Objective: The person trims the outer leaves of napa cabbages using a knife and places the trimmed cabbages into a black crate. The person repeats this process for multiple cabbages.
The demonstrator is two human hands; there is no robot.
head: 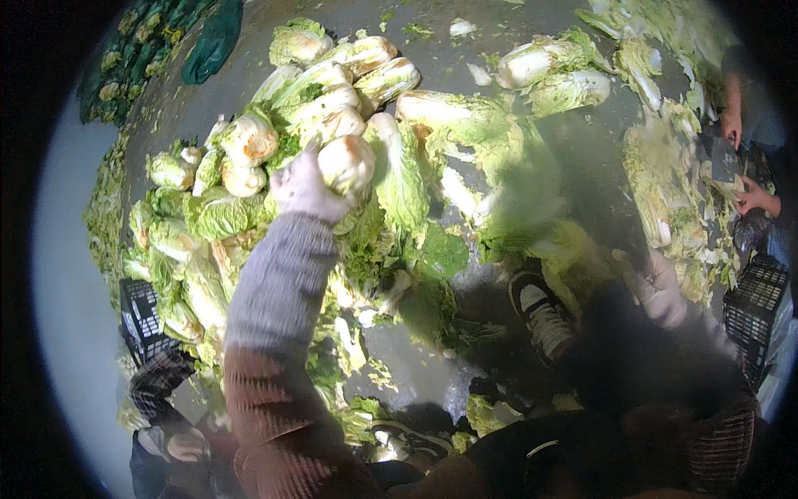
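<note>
My left hand [312, 187] grips a napa cabbage [347, 163] near its pale stem end, on top of a pile. Several more napa cabbages [327, 115] lie beside and beyond it, some with browned cut bases. To the right, my right hand [662, 292] is closed around the handle of what looks like a cleaver [589, 156]. Its broad grey blade is blurred and points away from me, so its edges are hard to make out. Beneath my left hand, a leafy napa cabbage [398, 171] lies with its pale stem end pointing away.
Loose leaves [442, 249] litter the wet floor around my shoe [539, 312]. At right, another person's hands [754, 196] work with a blade [726, 161] near a black crate [754, 312]. Another black crate [143, 318] and a person's gloved hand [184, 446] are at left.
</note>
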